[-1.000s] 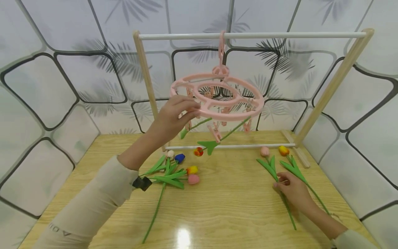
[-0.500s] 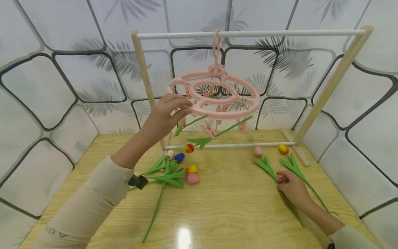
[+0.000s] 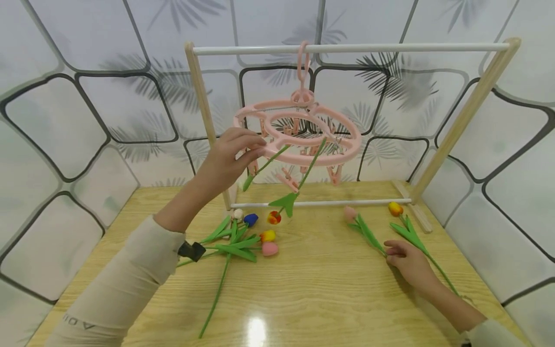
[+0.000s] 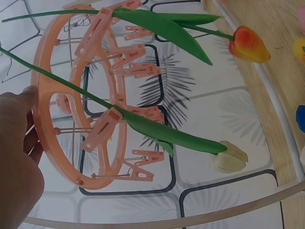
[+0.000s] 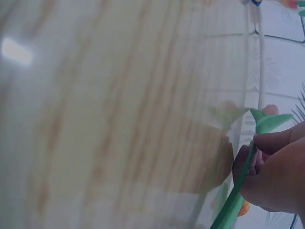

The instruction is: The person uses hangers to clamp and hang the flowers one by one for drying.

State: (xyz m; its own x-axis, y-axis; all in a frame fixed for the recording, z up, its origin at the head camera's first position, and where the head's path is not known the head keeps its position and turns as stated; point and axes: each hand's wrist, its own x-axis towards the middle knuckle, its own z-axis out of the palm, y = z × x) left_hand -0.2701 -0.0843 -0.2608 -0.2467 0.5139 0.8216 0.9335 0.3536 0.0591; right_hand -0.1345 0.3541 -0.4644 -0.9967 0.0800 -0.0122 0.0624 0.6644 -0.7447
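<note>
My left hand (image 3: 230, 156) holds the near left rim of a pink round clip hanger (image 3: 356, 137), thumb and fingers around the edge. From its clothespins (image 4: 102, 129) hang two artificial tulips: a red-orange tulip (image 3: 274, 218) and a white tulip (image 4: 228, 157), blooms down and stems slanting. Low over the table at the right, my right hand (image 3: 409, 265) pinches the stem of a pink tulip (image 3: 350, 215), whose bloom points away to the left. In the right wrist view, its green leaf (image 5: 274, 123) shows just beyond the fingertips.
The hanger hooks onto the white top bar (image 3: 390, 47) of a wooden-sided rack (image 3: 466, 120). Several tulips lie in a pile (image 3: 243, 243) on the table (image 3: 303, 299) at left. A yellow-orange tulip (image 3: 395, 208) lies right of my right hand.
My left hand and the hanger have shifted slightly left, and the red-orange tulip has swung. The pink tulip's bloom has turned left while my right hand keeps hold of the stem.
</note>
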